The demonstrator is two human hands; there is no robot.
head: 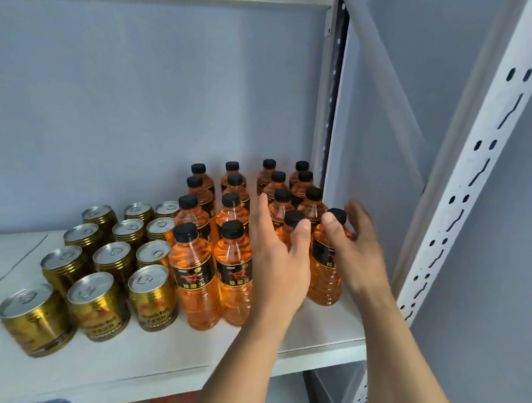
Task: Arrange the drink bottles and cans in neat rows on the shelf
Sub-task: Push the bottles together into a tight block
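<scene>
Orange drink bottles (pixel 194 277) with black caps stand in rows on the right half of the white shelf (pixel 191 353). Gold cans (pixel 152 300) with silver lids stand in rows to their left. My left hand (pixel 274 262) wraps the front bottle of the third row (pixel 293 217), thumb across its shoulder; the hand hides most of its body. My right hand (pixel 356 245) holds the rightmost front bottle (pixel 325 277) near its neck, thumb in front and fingers behind. Both bottles stand upright on the shelf.
A white slotted upright (pixel 473 167) rises close to the right of my right hand. The back post (pixel 331 112) stands behind the last bottle row. A pale blue wall backs the shelf. Bare shelf board lies left of and behind the cans. A lower level shows below.
</scene>
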